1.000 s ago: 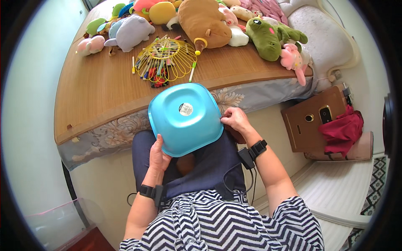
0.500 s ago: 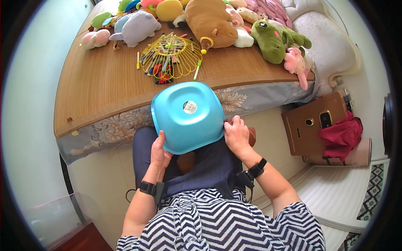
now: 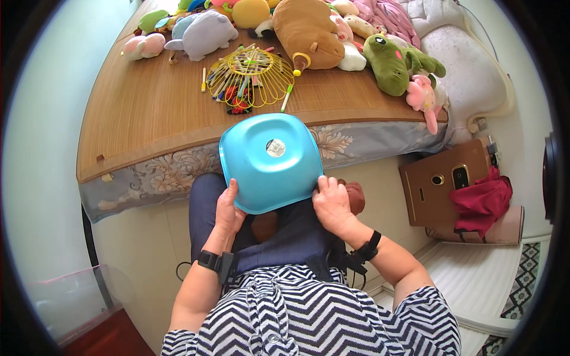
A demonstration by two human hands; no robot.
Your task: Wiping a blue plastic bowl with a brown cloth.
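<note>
An upturned blue plastic basin [image 3: 261, 184], with a round pale sticker on its base, is tilted above my lap. My left hand [image 3: 228, 209] grips its near left edge, thumb on the outer wall and fingers partly hidden beneath. At the right rim my right hand [image 3: 333, 204] is closed with bent fingers, pressed to the basin's edge. A crumpled reddish-brown cloth [image 3: 355, 199] bulges out beside that hand. The part of the cloth inside the fingers is hidden.
Ahead, the wood-coloured mat [image 3: 160, 118] on a bed holds a yellow wire basket [image 3: 279, 89] over many markers, a loose green-capped marker [image 3: 287, 98] and plush toys, including a brown one [image 3: 309, 32]. To the right stands a brown safe [image 3: 424, 190] with a red cloth [image 3: 484, 199].
The basin has shifted slightly right with both hands. My right hand has slid a little along the rim, and more of the brown cloth shows beside it.
</note>
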